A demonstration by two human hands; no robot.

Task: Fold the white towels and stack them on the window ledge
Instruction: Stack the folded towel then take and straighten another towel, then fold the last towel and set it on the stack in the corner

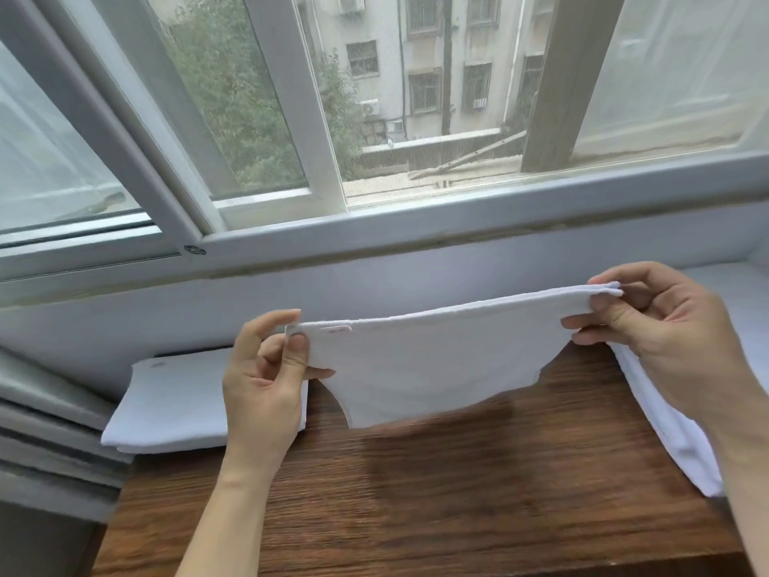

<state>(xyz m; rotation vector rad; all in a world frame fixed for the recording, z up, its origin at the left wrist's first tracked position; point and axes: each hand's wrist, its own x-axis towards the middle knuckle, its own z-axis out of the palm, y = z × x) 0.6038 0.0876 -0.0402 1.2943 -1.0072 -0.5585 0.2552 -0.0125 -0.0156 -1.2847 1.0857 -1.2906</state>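
Folded white towels (183, 399) stacked at wooden ledge's (416, 493) left edge, against the wall. Left hand (266, 376) pinches left top corner of doubled white towel (437, 368) between thumb and forefinger. Towel hangs in air over ledge's middle. Right hand (661, 322) pinches its right top corner. Unfolded towel pile (674, 435) at right edge.

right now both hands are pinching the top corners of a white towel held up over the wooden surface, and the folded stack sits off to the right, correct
Not quite. The head view shows the folded stack off to the left, not the right. The rest holds: left hand and right hand pinch the top corners of the white towel over the wooden surface.
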